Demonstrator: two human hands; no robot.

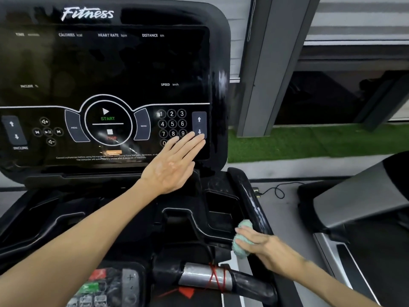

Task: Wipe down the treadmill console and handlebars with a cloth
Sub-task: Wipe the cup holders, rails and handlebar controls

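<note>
The black treadmill console (106, 69) fills the upper left, its screen dark and its keypad and START button lit. My left hand (172, 165) lies flat and open against the console's lower right corner, fingertips near the speed arrows. My right hand (256, 242) grips a bunched pale green cloth (242, 238) pressed against the glossy black right handlebar (259, 209). A front grip bar (212, 278) with a silver sensor and red cord runs across the bottom.
A recessed tray (221, 209) sits between console and right handlebar. Another treadmill (363, 213) stands to the right. A cable (276, 191) lies on the grey floor, with green turf (309, 142) and a grey pillar (261, 63) behind.
</note>
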